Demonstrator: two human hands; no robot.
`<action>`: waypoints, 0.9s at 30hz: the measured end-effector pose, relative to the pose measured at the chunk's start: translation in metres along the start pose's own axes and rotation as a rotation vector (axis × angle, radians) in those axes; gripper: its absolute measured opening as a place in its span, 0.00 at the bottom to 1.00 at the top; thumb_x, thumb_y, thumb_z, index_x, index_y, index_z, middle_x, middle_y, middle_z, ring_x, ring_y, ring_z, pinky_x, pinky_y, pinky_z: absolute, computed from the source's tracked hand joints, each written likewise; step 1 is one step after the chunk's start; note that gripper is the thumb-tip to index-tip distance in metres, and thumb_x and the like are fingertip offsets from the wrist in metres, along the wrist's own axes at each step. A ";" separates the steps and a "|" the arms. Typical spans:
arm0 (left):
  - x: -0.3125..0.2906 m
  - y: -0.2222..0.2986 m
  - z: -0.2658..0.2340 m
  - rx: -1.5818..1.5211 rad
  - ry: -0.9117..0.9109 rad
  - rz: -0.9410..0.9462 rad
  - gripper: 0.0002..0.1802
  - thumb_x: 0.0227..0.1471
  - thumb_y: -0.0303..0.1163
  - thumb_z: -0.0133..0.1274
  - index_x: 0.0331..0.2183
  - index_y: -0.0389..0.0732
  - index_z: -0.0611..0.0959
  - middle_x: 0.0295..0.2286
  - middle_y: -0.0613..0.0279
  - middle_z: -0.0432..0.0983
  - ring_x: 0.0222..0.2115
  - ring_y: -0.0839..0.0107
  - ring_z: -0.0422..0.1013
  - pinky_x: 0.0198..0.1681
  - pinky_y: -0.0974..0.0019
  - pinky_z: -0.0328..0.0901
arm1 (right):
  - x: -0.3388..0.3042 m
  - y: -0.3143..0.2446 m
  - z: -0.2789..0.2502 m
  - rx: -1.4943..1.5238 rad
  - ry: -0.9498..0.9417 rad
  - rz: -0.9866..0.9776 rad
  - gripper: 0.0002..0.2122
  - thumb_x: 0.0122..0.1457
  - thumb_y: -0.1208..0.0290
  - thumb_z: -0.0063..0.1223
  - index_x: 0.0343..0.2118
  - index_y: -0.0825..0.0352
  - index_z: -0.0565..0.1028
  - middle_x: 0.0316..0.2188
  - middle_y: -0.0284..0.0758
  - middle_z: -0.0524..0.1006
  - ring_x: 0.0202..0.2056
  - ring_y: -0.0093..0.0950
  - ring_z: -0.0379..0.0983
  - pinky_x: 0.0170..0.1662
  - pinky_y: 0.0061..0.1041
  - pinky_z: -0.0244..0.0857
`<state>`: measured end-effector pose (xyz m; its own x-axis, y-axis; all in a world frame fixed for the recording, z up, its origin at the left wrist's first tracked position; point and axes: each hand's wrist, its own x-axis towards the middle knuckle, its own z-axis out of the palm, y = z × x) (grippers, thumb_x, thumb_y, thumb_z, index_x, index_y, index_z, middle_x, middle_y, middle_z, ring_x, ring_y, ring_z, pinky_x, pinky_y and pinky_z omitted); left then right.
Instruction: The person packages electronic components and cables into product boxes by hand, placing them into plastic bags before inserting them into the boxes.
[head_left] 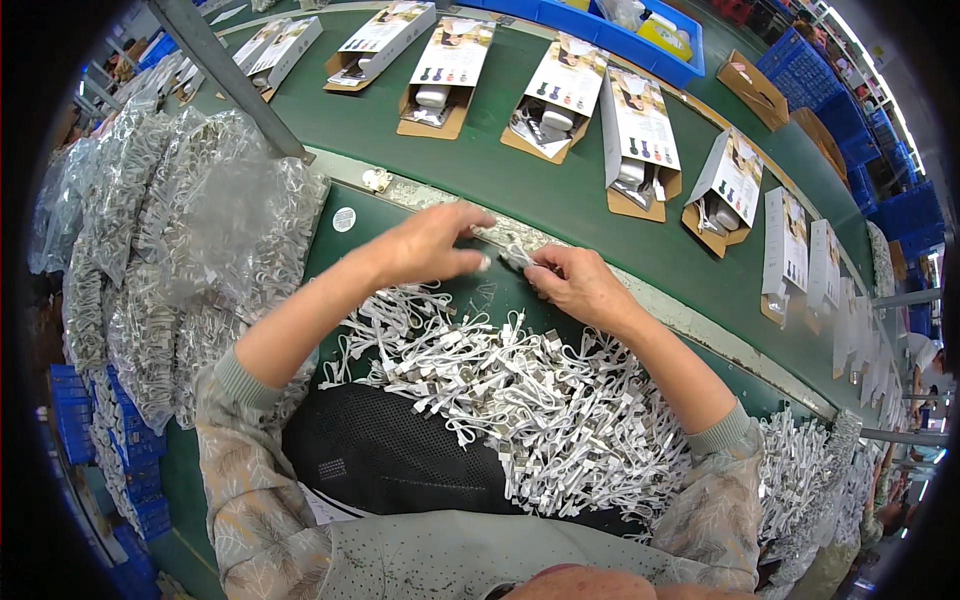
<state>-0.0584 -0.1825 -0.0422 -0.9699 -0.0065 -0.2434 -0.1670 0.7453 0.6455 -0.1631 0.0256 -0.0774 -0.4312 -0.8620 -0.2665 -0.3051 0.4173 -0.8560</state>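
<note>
My right hand (583, 287) is pinched on a short white cable (516, 254) over the green bench, close to the belt's pale edge. Just left of it, my left hand (430, 243) is curved with thumb and fingers apart, and nothing shows between them. White coverings sit on some of its fingertips. Below both hands spreads a big heap of white cables (560, 410), many with metal plug ends. A black mesh cloth or bag (400, 450) lies against the heap, nearest my body.
Beyond a pale rail (680, 315), open-ended printed boxes (640, 125) stand on a green conveyor belt (420, 170). Clear bags packed with cables (200, 240) pile up at the left beside a metal post (230, 80). A blue crate (600, 30) sits at the far side. More cables (800, 465) lie at the right.
</note>
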 end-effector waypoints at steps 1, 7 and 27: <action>-0.007 0.006 0.005 0.033 -0.004 -0.003 0.30 0.40 0.31 0.59 0.48 0.36 0.70 0.42 0.48 0.70 0.42 0.58 0.70 0.47 0.61 0.64 | 0.000 0.003 0.002 -0.005 0.003 0.000 0.13 0.57 0.67 0.49 0.40 0.71 0.74 0.23 0.32 0.74 0.26 0.18 0.69 0.32 0.21 0.66; -0.008 0.019 0.017 0.025 0.100 0.077 0.17 0.41 0.28 0.55 0.38 0.35 0.76 0.31 0.49 0.74 0.32 0.56 0.72 0.38 0.59 0.66 | 0.000 0.002 0.006 0.593 -0.123 0.181 0.14 0.53 0.74 0.57 0.41 0.71 0.69 0.31 0.32 0.74 0.31 0.20 0.73 0.34 0.16 0.70; -0.008 0.005 0.015 0.055 0.085 0.039 0.05 0.40 0.26 0.54 0.25 0.35 0.78 0.24 0.52 0.74 0.28 0.56 0.72 0.32 0.59 0.65 | 0.016 -0.010 0.007 0.008 0.071 0.042 0.18 0.52 0.60 0.55 0.37 0.73 0.75 0.27 0.33 0.76 0.29 0.20 0.70 0.35 0.22 0.64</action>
<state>-0.0490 -0.1689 -0.0473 -0.9874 -0.0314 -0.1549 -0.1209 0.7815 0.6121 -0.1607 0.0058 -0.0759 -0.5027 -0.8211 -0.2704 -0.2787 0.4500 -0.8484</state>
